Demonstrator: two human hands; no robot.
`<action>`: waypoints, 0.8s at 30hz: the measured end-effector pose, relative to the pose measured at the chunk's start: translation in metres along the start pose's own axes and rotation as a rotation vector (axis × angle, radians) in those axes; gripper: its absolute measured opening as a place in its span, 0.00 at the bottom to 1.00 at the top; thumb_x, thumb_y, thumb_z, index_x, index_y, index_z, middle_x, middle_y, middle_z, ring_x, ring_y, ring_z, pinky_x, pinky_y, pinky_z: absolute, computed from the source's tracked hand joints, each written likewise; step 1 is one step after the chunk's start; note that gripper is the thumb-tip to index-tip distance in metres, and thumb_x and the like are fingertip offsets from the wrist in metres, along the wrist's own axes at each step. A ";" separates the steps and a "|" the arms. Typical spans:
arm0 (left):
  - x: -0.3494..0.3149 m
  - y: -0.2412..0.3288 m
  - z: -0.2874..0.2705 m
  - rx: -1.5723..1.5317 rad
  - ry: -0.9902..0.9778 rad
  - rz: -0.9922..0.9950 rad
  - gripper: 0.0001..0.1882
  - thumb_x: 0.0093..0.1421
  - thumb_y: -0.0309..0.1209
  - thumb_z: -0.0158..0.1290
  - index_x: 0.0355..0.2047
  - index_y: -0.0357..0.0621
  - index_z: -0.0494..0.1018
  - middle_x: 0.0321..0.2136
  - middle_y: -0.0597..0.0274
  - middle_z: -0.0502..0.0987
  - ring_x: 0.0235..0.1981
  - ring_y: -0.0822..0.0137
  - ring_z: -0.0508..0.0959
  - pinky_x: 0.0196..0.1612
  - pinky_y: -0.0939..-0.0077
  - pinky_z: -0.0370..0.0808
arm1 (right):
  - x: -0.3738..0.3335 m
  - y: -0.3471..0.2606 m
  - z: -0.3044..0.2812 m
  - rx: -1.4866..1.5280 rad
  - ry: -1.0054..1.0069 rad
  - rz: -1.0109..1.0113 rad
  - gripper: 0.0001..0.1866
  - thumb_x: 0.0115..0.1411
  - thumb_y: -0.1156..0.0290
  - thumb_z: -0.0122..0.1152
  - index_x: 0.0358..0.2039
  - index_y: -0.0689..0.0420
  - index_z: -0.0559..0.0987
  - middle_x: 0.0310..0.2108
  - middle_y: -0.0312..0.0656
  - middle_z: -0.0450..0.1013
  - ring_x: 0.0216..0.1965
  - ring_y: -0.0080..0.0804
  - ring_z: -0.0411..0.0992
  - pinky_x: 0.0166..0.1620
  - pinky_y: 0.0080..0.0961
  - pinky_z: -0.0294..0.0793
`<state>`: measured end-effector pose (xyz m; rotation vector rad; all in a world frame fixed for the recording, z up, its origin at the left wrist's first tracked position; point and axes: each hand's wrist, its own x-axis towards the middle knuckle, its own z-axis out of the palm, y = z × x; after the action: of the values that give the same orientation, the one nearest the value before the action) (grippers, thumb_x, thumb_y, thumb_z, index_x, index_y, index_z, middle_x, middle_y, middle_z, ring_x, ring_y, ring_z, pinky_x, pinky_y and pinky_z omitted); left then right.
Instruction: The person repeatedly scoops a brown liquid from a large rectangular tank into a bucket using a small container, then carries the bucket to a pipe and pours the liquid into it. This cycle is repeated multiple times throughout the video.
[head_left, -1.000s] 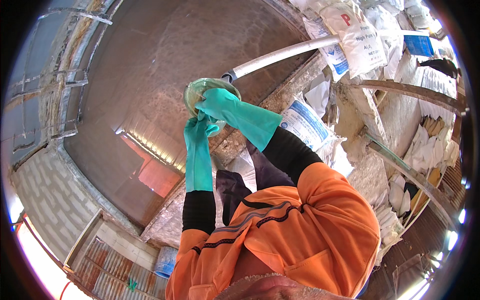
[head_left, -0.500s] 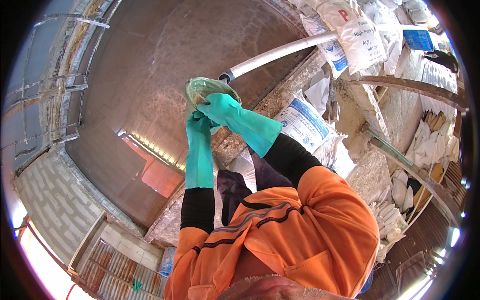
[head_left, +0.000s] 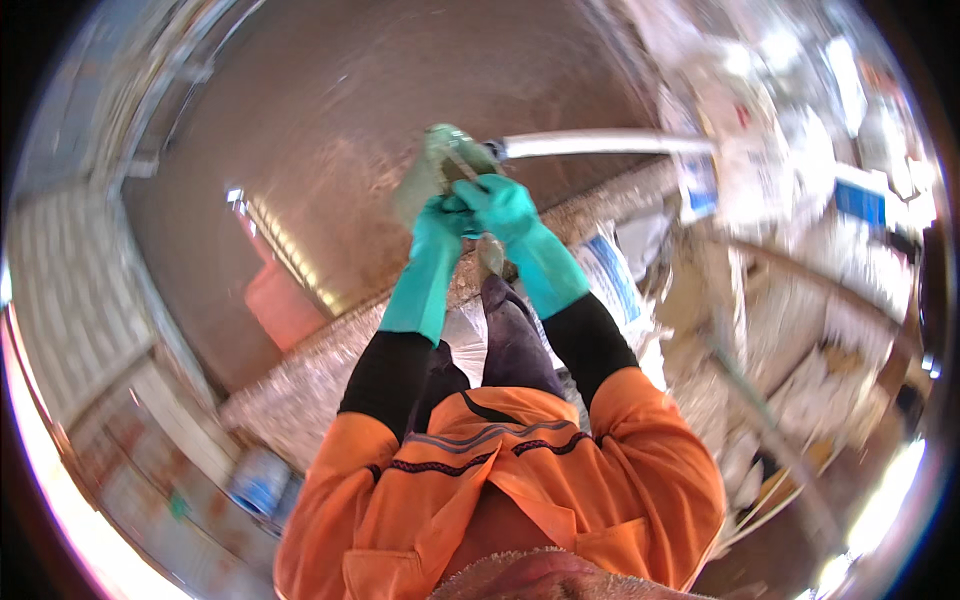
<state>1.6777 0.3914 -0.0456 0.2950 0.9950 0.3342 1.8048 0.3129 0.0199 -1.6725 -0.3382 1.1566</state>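
A pale green, bag-like thing with a round open mouth hangs over the brown liquid, blurred by motion. Both my hands wear long turquoise rubber gloves and come together at its near rim. My left hand is closed on the rim's lower edge. Just right of it, my right hand is closed over the same rim, fingers curled inward. Beside the bag's right side is the dark-tipped end of a white pipe. What material the bag is made of I cannot make out.
Brown liquid fills a wide tank ahead, with a rough concrete edge at my feet. White sacks are piled at the right, near wooden poles. A blue bucket stands at lower left.
The view has turned, and the pipe now lies more level across the picture. My hands and the bag sit further right in view; both hands still grip its rim.
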 end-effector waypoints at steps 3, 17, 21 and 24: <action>-0.023 0.000 -0.008 -0.327 -0.008 -0.032 0.05 0.63 0.29 0.53 0.35 0.41 0.72 0.30 0.54 0.78 0.26 0.58 0.81 0.22 0.64 0.77 | -0.007 -0.011 0.001 0.281 -0.073 0.134 0.10 0.61 0.67 0.67 0.36 0.62 0.82 0.29 0.41 0.80 0.28 0.27 0.78 0.28 0.24 0.75; -0.241 -0.012 -0.432 0.743 0.431 0.442 0.21 0.62 0.38 0.55 0.51 0.40 0.72 0.51 0.50 0.75 0.50 0.56 0.76 0.51 0.63 0.73 | -0.098 -0.055 0.136 -0.282 0.004 0.068 0.25 0.64 0.45 0.54 0.40 0.55 0.85 0.08 0.29 0.56 0.09 0.22 0.55 0.13 0.23 0.64; -0.412 0.043 -0.510 0.825 0.759 0.138 0.15 0.60 0.39 0.55 0.38 0.38 0.77 0.39 0.50 0.80 0.40 0.54 0.79 0.42 0.62 0.74 | -0.112 -0.059 0.178 -0.197 0.124 0.040 0.22 0.62 0.49 0.57 0.44 0.53 0.83 0.15 0.29 0.64 0.12 0.20 0.56 0.15 0.20 0.63; -0.469 -0.034 -0.639 0.387 0.932 -0.011 0.16 0.62 0.40 0.55 0.25 0.40 0.78 0.19 0.56 0.78 0.20 0.60 0.78 0.24 0.64 0.72 | -0.127 -0.053 0.241 -0.188 0.110 0.130 0.18 0.61 0.52 0.57 0.43 0.50 0.82 0.23 0.27 0.70 0.16 0.19 0.59 0.18 0.20 0.61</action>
<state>0.9017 0.2280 -0.0276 0.5006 1.9878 0.2633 1.5614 0.3875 0.1299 -1.9395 -0.2786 1.1505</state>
